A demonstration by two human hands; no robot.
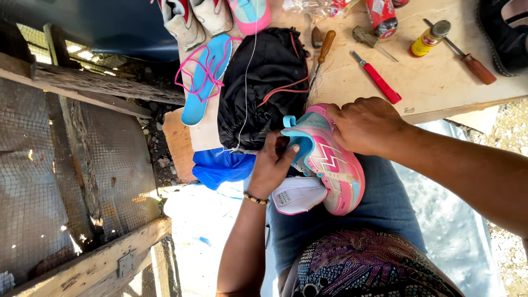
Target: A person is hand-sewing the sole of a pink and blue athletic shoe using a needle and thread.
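So the pink and turquoise mesh sneaker [329, 159] sits on the lap, dead centre. Left hand [270, 168] at its 9 o'clock has its fingers curled round the heel collar. Right hand [366, 125] at 12 o'clock presses flat over the toe. A thin white thread [247, 71] runs up across the black fabric bag [264, 82] on the plywood surface [440, 82].

a small yellow bottle [428, 39] with a red label lies on the tabletop [440, 82] near a red printed packet [381, 16] and a clear plastic bag [316, 7] at the far edge.
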